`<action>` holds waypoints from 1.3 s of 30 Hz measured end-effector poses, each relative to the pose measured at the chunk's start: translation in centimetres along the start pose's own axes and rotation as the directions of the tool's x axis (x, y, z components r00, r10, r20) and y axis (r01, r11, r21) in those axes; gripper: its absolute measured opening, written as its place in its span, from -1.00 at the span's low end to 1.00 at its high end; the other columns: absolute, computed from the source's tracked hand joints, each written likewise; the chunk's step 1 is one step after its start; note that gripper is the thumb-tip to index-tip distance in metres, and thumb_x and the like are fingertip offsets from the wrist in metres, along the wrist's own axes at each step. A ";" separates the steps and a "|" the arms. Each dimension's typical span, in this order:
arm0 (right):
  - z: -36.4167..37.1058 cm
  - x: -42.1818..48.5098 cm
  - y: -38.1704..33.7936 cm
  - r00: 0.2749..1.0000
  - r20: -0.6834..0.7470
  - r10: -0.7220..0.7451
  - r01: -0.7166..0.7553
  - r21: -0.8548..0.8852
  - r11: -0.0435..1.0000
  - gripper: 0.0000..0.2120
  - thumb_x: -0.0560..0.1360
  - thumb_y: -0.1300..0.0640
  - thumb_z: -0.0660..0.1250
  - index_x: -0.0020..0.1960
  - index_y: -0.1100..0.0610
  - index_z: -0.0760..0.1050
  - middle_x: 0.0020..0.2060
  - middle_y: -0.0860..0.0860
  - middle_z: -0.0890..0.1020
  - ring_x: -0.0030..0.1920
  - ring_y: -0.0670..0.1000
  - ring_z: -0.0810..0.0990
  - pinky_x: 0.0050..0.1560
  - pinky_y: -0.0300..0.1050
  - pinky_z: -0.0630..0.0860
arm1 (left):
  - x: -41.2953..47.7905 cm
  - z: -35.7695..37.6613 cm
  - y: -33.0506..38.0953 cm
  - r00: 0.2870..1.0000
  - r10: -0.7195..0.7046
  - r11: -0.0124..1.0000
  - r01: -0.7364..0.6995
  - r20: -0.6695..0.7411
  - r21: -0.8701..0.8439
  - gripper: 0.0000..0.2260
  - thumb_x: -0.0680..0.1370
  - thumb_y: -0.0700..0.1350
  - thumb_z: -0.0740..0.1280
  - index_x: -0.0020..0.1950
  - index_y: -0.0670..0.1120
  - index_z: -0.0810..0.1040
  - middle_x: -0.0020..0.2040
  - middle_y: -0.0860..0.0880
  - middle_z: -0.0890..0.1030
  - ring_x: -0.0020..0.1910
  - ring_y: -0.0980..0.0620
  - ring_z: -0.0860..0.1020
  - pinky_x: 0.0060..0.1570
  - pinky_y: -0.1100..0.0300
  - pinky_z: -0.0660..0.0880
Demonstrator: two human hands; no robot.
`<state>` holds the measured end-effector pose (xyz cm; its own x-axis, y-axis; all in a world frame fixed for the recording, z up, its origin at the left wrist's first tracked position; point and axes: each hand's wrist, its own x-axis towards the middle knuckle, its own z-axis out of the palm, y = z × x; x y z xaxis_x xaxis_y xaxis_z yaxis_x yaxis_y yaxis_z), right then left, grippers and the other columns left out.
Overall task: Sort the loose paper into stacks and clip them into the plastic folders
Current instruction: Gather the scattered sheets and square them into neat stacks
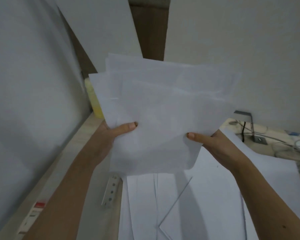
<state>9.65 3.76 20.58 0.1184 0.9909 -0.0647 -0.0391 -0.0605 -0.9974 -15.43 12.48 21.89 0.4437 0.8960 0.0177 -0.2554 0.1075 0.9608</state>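
I hold an uneven bundle of white paper sheets (pixel 163 108) up above the table, its edges fanned and not squared. My left hand (pixel 118 130) grips the bundle's lower left edge, thumb on top. My right hand (pixel 208 141) grips the lower right edge the same way. More loose white sheets (pixel 206 201) lie spread and overlapping on the table below the bundle. No plastic folder can be made out.
A yellow bottle-like object (pixel 93 101) stands against the left wall, half hidden by the bundle. A perforated metal strip (pixel 111 191) lies left of the sheets. A small red-and-white box (pixel 33 215) sits at the lower left. Cables and a metal bracket (pixel 249 125) clutter the right.
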 end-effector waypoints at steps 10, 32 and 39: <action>-3.3 -5.7 2.8 0.985 -0.173 0.001 0.007 0.048 0.999 -0.62 0.25 0.17 0.47 0.07 0.02 0.60 0.01 -0.01 0.70 0.04 -0.01 0.66 -0.07 -0.23 0.58 | 0.1 3.0 -5.2 0.995 -0.023 0.992 0.009 0.102 0.128 -0.70 0.19 -0.20 0.56 -0.23 0.16 0.68 -0.22 0.21 0.69 -0.18 0.23 0.66 -0.23 0.37 0.56; -2.5 -10.2 9.8 0.921 -0.259 0.290 -0.268 0.118 0.956 -0.67 0.22 0.17 0.56 -0.04 -0.04 0.64 -0.02 -0.04 0.71 0.00 -0.05 0.67 0.02 -0.17 0.57 | -4.7 3.4 -15.0 0.953 -0.290 0.922 0.304 -0.094 0.241 -0.81 0.30 -0.15 0.48 -0.19 0.04 0.54 -0.39 0.19 0.66 -0.37 0.31 0.61 -0.36 0.46 0.52; -3.7 -10.2 10.8 0.917 -0.269 0.295 -0.276 0.106 0.955 -0.80 0.37 0.14 0.47 -0.04 -0.08 0.62 -0.03 -0.09 0.70 -0.01 -0.10 0.66 0.05 -0.16 0.56 | -4.9 5.3 -15.7 0.926 -0.350 0.895 0.375 -0.138 0.244 -0.76 0.44 -0.31 0.39 -0.10 0.04 0.56 -0.30 0.22 0.68 -0.08 0.08 0.58 -0.15 0.28 0.52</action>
<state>11.73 -7.47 10.39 0.3641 0.8582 -0.3619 -0.1750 -0.3186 -0.9316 -9.05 4.09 8.14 0.3819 0.8519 -0.3583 0.1472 0.3266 0.9336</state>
